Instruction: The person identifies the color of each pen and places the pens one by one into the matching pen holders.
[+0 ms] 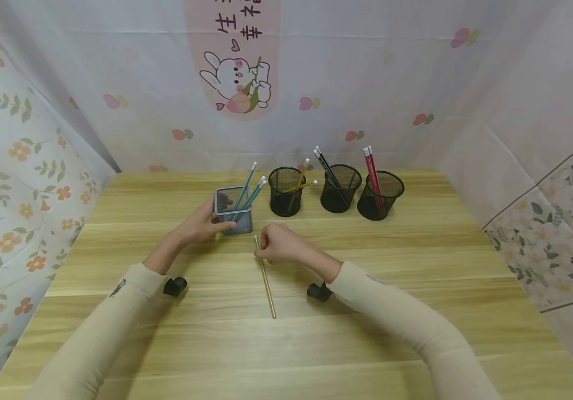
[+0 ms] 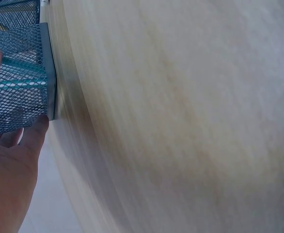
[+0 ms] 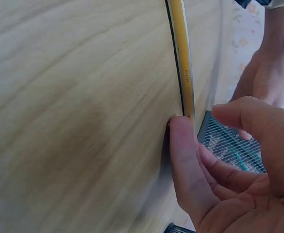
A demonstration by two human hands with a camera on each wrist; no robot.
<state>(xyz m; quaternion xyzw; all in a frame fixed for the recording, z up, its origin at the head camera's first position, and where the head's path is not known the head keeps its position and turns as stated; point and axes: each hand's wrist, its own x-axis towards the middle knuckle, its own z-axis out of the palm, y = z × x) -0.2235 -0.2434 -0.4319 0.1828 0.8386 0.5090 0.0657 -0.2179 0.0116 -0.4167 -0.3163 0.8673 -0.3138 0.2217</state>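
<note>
My left hand (image 1: 198, 222) grips the square grey mesh pen holder (image 1: 238, 224), thumb on the near side and fingers around the left; in the left wrist view its fingertips lie along the mesh. Several teal pencils (image 1: 253, 193) lean inside that holder. A yellow striped pencil (image 1: 268, 286) lies on the table, its eraser end toward the holders. At its upper part is my right hand (image 1: 283, 244). In the right wrist view the index fingertip (image 3: 181, 128) touches the yellow pencil, while the thumb (image 3: 248, 116) stands apart from it.
Right of the grey holder stand three round black mesh cups: one with yellow pencils (image 1: 278, 203), one with black pencils (image 1: 333, 200), one with red pencils (image 1: 372, 208). A patterned curtain (image 1: 366, 78) hangs behind the wooden table (image 1: 216, 344). Black wrist devices (image 1: 175, 286) sit at both wrists.
</note>
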